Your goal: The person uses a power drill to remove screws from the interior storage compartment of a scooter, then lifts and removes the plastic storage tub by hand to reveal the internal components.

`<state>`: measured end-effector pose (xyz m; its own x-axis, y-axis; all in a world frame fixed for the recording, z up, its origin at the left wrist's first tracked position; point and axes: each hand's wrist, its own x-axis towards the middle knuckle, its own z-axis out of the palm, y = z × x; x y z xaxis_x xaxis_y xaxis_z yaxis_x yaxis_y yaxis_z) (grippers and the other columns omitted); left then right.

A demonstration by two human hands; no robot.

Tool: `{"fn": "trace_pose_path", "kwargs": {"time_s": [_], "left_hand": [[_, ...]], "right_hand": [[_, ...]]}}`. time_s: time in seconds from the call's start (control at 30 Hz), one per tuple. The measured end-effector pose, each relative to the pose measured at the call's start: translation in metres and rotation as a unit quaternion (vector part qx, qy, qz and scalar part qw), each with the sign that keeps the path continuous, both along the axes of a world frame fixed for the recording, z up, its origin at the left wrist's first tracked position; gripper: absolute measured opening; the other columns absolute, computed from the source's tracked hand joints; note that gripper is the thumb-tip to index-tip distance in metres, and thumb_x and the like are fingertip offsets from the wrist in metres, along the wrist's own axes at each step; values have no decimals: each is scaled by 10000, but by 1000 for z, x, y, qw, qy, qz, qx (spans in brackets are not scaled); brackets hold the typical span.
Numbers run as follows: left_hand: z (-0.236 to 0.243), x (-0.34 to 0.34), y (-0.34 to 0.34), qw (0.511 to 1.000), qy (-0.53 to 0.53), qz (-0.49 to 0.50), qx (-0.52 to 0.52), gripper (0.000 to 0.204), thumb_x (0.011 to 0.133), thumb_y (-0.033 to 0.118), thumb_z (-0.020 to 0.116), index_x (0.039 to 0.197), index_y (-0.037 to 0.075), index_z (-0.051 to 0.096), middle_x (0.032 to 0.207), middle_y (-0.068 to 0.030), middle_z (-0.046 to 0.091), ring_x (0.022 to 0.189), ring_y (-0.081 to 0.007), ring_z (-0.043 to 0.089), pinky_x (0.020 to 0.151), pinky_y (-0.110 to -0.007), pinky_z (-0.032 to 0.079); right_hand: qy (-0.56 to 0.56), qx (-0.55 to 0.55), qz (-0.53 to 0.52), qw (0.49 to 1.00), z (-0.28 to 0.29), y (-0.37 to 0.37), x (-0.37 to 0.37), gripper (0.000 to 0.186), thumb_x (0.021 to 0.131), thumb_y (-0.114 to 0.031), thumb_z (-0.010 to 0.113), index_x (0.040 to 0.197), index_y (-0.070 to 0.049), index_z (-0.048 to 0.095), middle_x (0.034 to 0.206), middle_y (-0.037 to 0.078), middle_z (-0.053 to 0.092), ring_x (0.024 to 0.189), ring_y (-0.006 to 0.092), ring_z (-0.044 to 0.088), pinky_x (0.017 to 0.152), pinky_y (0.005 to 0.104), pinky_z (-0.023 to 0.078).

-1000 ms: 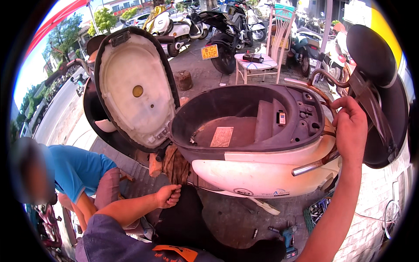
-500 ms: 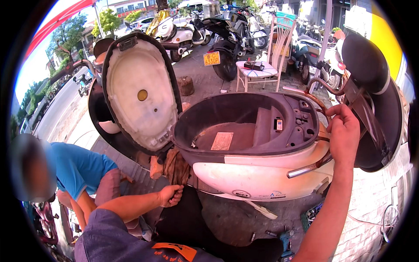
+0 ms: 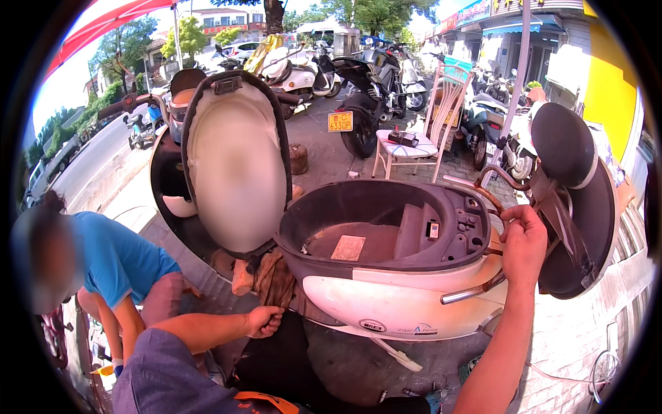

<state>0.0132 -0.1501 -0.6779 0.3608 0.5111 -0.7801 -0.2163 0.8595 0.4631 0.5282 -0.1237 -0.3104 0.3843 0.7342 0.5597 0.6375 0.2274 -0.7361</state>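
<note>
A white scooter body stands in front of me, its dark oval storage tub uncovered. The seat is tipped up on the left, pale underside facing me. At the tail, my right hand has its fingers curled around the rusty metal grab rail. My left hand is closed above my dark trouser leg, just below a crumpled brown rag; whatever is in its fingers is too small to make out. A flat tan piece lies in the tub.
A person in a blue shirt crouches at the left. Behind the scooter are a white chair with a dark device on it and a parked black motorcycle. A round black part stands at the right. Tools lie on the ground.
My view has tilted up, so the scooter's tub and tail sit lower in it. Both hands keep about the same places on and beside the scooter. The crouching person's arm has shifted slightly.
</note>
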Motion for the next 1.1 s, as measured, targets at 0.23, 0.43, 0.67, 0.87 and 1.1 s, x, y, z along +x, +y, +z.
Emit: {"fn": "trace_pose_path", "kwargs": {"time_s": [0.23,0.43,0.67,0.87,1.1], "left_hand": [[1,-1,-2,1000,-4,8,-7,345,1061,363,534,793,183,410,630,35,345,467,-88,303,393,-228,217],[-4,4,1,1000,-8,3,-2,349,1050,358,549,781,185,408,635,37,350,469,-85,307,394,-222,216],[2,1,-1,1000,14,-5,-10,342,1036,361,560,777,194,412,635,40,351,475,-83,310,399,-221,210],[-2,4,2,1000,11,-13,-4,346,1025,370,568,771,200,406,631,48,345,478,-83,310,399,-222,212],[7,6,2,1000,22,-10,-19,343,1028,369,564,776,201,402,619,57,338,471,-81,297,389,-224,219]], "right_hand": [[-24,42,27,998,-14,3,8,217,894,41,460,920,-13,668,769,67,633,638,136,585,626,301,451],[-372,3,-16,928,7,-4,14,169,887,-46,556,972,-61,702,829,161,702,826,370,682,815,470,553],[-401,-145,-15,905,40,39,13,173,887,-174,620,1006,-107,725,893,164,745,906,372,719,824,491,560],[-457,-146,-55,875,27,46,18,149,868,-178,650,958,-115,749,878,157,749,890,372,724,813,499,567],[-456,-153,-44,876,25,47,16,142,863,-174,653,933,-106,755,876,147,750,882,358,726,803,488,570]]}}
